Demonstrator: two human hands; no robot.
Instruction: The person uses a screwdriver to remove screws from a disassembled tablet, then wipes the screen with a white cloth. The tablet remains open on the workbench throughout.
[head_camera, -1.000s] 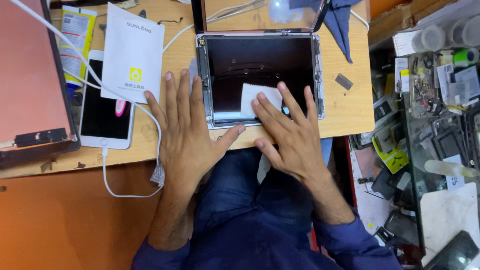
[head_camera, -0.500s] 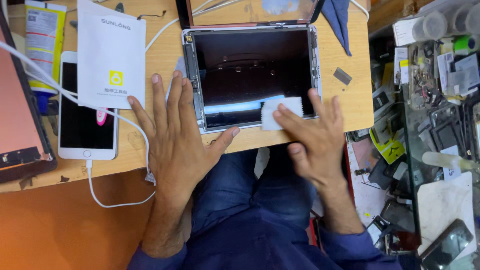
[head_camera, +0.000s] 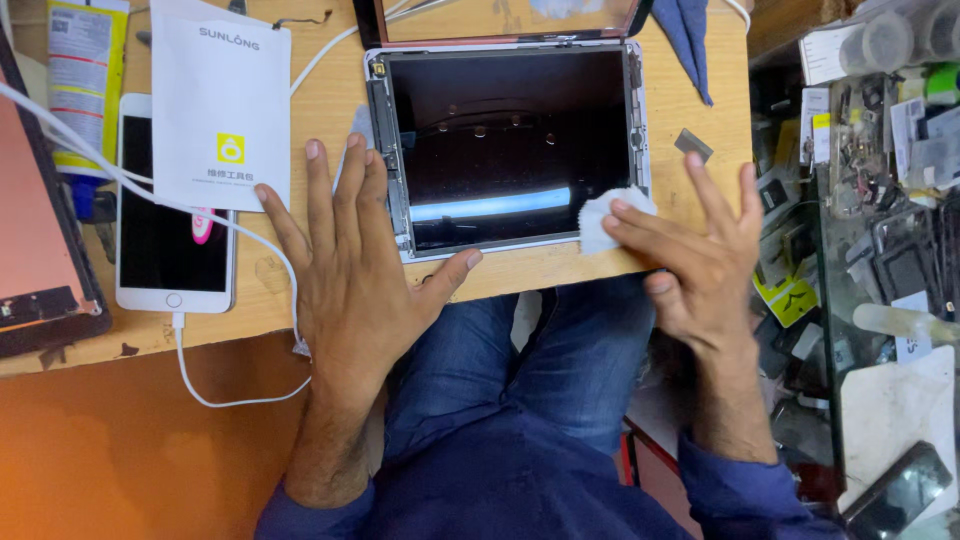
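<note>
Wooden tabletop (head_camera: 560, 270): light brown, carries all items listed.

Tablet (head_camera: 510, 145): dark glass, metal frame, lies flat at the tabletop's near edge, between the two hands.

White packet (head_camera: 222, 105): yellow square mark, lies left of the tablet, overlapping the top of the phone.

White phone (head_camera: 165, 230): dark screen, face up at the left, white cable (head_camera: 215, 385) plugged into its lower end.

Left hand (head_camera: 350, 275): spread flat, palm down, grip released; fingers rest along the tablet's left frame, thumb at its lower edge.

Right hand (head_camera: 700, 250): fingers extended, pressing the white cloth; grip flat, not clenched.

White cloth (head_camera: 600, 215): crumpled, sits on the tablet's lower right corner under the right fingertips.

Small grey piece (head_camera: 694, 145): right of the tablet, apart from it.
</note>
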